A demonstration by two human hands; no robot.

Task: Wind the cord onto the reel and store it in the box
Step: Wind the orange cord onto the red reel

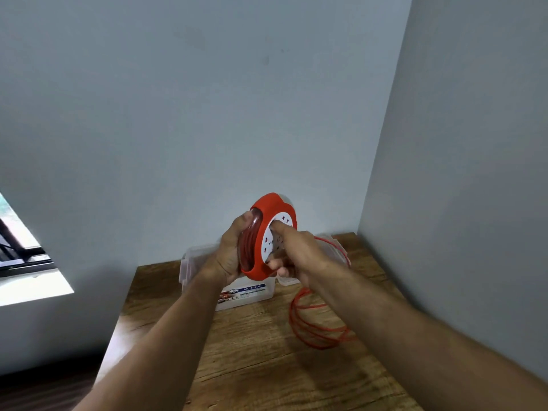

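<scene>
Hands (228,250) around reel (268,232) above box (252,295), loose cord (314,324) beside.

A plain room in what looks like a home: bare pale grey walls (207,99) meet in a corner, a wooden table (252,366) fits against them, and a window (20,250) sits at left.

Much of the clear box (252,295) is hidden behind the reel (268,235) and both hands; its label print is too blurred to be read. The left hand's (229,250) fingertips are concealed behind the reel. The cord (318,324) is partly covered by the right hand (296,253).
</scene>
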